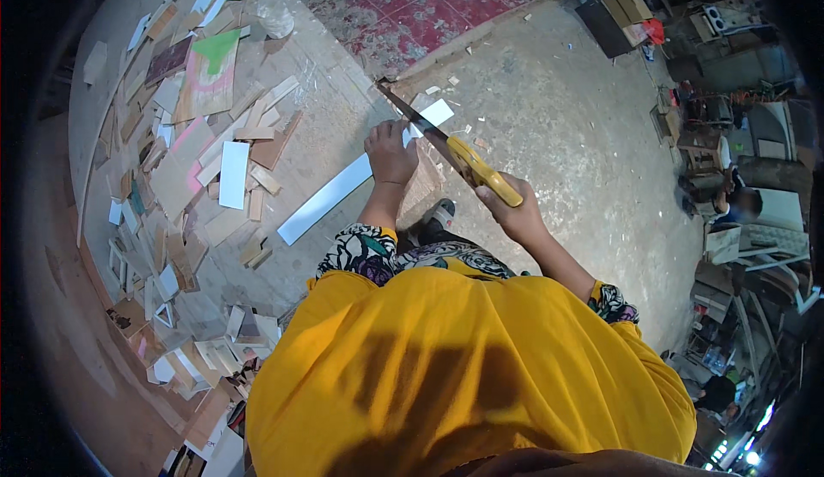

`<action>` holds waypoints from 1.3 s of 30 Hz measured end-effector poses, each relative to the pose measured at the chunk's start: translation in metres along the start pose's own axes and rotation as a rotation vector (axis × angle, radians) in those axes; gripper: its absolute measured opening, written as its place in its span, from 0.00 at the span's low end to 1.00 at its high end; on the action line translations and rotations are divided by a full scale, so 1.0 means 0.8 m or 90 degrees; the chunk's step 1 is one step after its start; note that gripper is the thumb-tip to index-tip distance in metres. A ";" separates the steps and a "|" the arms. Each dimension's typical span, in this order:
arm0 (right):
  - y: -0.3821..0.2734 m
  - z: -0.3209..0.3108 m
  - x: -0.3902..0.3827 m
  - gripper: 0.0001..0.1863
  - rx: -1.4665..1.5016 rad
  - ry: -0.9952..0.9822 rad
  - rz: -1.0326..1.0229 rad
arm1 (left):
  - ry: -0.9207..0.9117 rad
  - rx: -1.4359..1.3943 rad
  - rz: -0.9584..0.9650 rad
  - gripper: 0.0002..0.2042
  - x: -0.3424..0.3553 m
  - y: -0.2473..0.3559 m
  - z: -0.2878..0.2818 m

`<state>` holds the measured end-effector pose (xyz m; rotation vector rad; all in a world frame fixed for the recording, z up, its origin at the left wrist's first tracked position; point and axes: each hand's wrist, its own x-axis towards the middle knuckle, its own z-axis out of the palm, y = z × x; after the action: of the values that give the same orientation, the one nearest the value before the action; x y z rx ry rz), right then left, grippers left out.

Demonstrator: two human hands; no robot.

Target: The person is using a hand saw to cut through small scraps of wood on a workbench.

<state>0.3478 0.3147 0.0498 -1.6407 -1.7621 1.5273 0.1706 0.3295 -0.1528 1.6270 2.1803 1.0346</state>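
At the edge of the worktop (322,108), the left hand (392,152) clamps down the white strip (328,198) while the right hand (513,209) grips the yellow-handled saw (461,154), blade across it: sawing seems in hand, the next stroke calling for steadiness!

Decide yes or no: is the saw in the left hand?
No, the right hand grips the saw by its yellow handle.

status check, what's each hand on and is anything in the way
Left hand on white strip. Right hand gripping saw, blade across strip. Wood scraps strewn left, clear of blade.
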 end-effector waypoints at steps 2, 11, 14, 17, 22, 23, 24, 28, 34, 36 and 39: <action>-0.005 -0.006 0.002 0.13 -0.027 -0.020 0.048 | -0.014 0.011 -0.003 0.19 -0.001 0.000 0.000; 0.004 0.028 0.053 0.13 -0.059 -0.006 -0.059 | -0.038 0.040 -0.023 0.18 0.011 0.002 -0.002; 0.004 0.024 0.049 0.13 -0.052 -0.007 -0.057 | -0.034 0.018 -0.029 0.18 0.004 -0.004 -0.008; 0.004 0.019 0.037 0.14 -0.016 -0.026 -0.003 | -0.041 0.020 -0.007 0.18 -0.008 -0.005 -0.014; -0.005 0.016 0.041 0.15 -0.012 -0.038 0.060 | -0.072 0.040 -0.002 0.19 -0.008 -0.003 -0.018; -0.013 0.014 0.042 0.15 -0.017 -0.059 0.112 | -0.066 0.046 -0.001 0.19 -0.007 -0.003 -0.018; -0.020 0.014 0.039 0.15 -0.018 -0.058 0.116 | -0.059 0.052 0.000 0.18 -0.008 -0.003 -0.017; -0.035 0.014 0.031 0.15 -0.027 -0.036 0.049 | -0.065 0.074 0.002 0.18 -0.012 -0.009 -0.012; -0.014 0.040 0.048 0.14 -0.040 -0.020 0.005 | -0.077 0.069 -0.010 0.17 -0.006 -0.002 -0.018; -0.010 0.042 0.048 0.14 -0.034 -0.012 -0.047 | -0.065 0.050 -0.009 0.14 -0.002 0.002 -0.012; -0.024 0.032 0.037 0.12 -0.067 -0.029 0.004 | -0.053 0.061 -0.014 0.14 -0.009 -0.006 -0.008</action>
<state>0.3085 0.3316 0.0426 -1.6732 -1.8923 1.5096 0.1655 0.3198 -0.1528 1.6513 2.2187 0.8524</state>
